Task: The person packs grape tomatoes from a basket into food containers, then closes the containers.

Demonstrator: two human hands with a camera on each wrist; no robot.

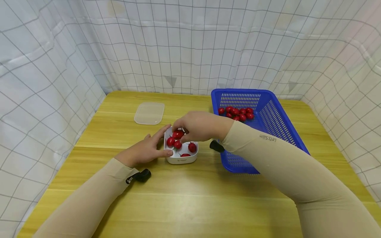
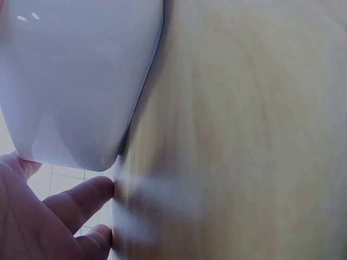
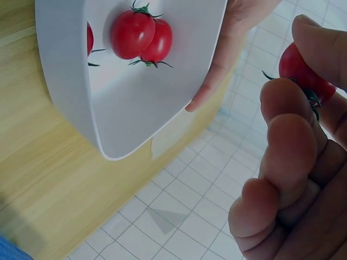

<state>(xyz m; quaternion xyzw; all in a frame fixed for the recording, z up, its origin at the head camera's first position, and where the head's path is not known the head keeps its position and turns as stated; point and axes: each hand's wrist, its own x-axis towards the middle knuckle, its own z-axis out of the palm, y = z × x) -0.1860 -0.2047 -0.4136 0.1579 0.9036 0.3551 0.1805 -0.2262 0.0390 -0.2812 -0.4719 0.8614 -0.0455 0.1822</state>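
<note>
The right hand [image 1: 200, 126] hovers over the white container [image 1: 181, 159], its thumb and fingertips [image 3: 287, 103] pinched around one cherry tomato [image 1: 178, 134] (the right wrist view shows the fruit clamped between them, just above the container's far edge). The left hand [image 1: 145, 150] rests on the wooden table [image 1: 184, 201] against the container's left wall; its fingers lie nearly straight, thumb at the near corner and index finger along the far corner, touching rather than clasping. Four more tomatoes [image 1: 192, 147] lie inside the container. A clear lid [image 1: 149, 113] lies flat on the table, well apart behind the container. To the right stands a blue basket [image 1: 276, 122] with a cluster of tomatoes [image 1: 236, 113] at its far end.
</note>
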